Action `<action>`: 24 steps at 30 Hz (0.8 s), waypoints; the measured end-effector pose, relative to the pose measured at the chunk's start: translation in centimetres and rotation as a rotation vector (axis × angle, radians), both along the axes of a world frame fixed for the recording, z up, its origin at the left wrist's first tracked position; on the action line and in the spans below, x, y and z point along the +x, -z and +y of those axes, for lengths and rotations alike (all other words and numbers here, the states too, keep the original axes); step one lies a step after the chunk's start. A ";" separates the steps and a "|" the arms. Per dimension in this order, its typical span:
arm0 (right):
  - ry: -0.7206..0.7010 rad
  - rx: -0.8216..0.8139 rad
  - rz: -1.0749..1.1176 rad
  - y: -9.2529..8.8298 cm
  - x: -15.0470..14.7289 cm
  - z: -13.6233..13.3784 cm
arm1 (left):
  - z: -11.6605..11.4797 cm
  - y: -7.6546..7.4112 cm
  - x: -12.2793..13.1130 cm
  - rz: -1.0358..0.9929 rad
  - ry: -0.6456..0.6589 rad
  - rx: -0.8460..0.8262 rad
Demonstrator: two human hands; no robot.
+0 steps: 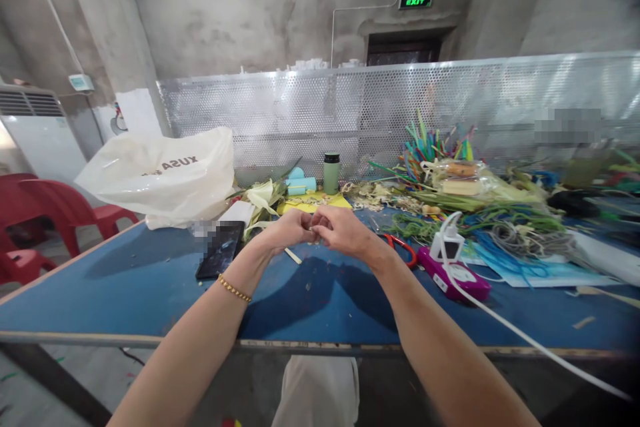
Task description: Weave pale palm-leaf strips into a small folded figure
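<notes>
My left hand (291, 227) and my right hand (336, 227) meet above the middle of the blue table, fingertips pinched close together. Whatever sits between the fingers is too small to make out. Just below my left hand a pale strip (293, 255) lies on the table. Behind the hands are a yellow sheet (340, 201) and a pale green husk (261, 196). Red-handled scissors (404, 248) rest beside my right wrist, partly hidden by it.
A dark phone or tablet (220, 253) and a white plastic bag (165, 177) lie left. A green bottle (331, 173) stands at the back. To the right are a purple power strip (453, 277) with a white cable, tangled cords (530, 240) and colourful stems (425, 147).
</notes>
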State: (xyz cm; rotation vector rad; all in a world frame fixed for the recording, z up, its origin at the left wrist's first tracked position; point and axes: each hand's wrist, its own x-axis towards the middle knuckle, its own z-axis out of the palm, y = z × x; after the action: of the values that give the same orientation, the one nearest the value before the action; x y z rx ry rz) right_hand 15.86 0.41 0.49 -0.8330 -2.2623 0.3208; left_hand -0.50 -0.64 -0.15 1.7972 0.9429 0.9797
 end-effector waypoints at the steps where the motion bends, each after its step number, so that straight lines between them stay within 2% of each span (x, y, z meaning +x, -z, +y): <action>1: 0.004 0.028 -0.031 0.1 0.1 0.2 | 0.1 0.2 0.1 -0.004 -0.009 0.014; 4: -0.014 0.106 -0.095 0.3 0.3 0.7 | 0.3 0.5 0.3 -0.035 -0.009 0.032; 7: -0.033 0.159 -0.045 0.0 0.4 0.8 | 0.3 0.4 0.2 -0.065 0.002 0.003; 14: -0.066 0.009 0.179 -1.1 0.5 0.1 | -0.4 -0.6 0.0 -0.118 0.095 -0.108; 19: -0.146 -0.034 0.250 -0.4 0.2 0.5 | -0.4 -0.5 -0.2 -0.067 0.129 -0.115; 24: -0.129 -0.032 0.321 0.1 -0.4 0.8 | -0.3 -0.3 -0.2 -0.050 0.093 -0.120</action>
State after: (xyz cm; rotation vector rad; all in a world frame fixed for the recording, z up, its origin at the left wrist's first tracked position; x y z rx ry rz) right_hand 15.46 1.21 0.42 -0.6034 -2.0166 0.5133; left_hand -0.69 -0.96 0.16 1.6932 0.8617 0.8865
